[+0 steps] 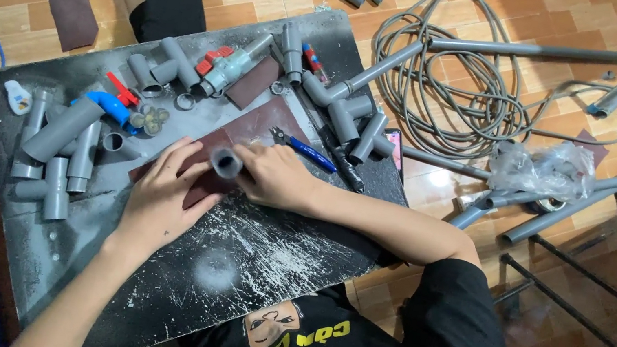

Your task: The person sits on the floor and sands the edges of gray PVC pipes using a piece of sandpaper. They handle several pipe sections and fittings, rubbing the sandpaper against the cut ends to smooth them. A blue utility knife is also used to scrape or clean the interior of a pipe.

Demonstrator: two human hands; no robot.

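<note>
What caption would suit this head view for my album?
Right hand holds a short grey pipe against brown sandpaper pressed by the left hand, fittings scattered about.

Even, fairly bright indoor light, glare patches on the tiled floor (440,178), soft shadows, edges slightly bent, mostly sharp.

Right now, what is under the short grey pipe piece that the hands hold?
Under the grey pipe piece lies a dark red-brown sandpaper sheet on the black board. The left hand covers part of the sheet; the right hand hides the pipe's far end.
</note>
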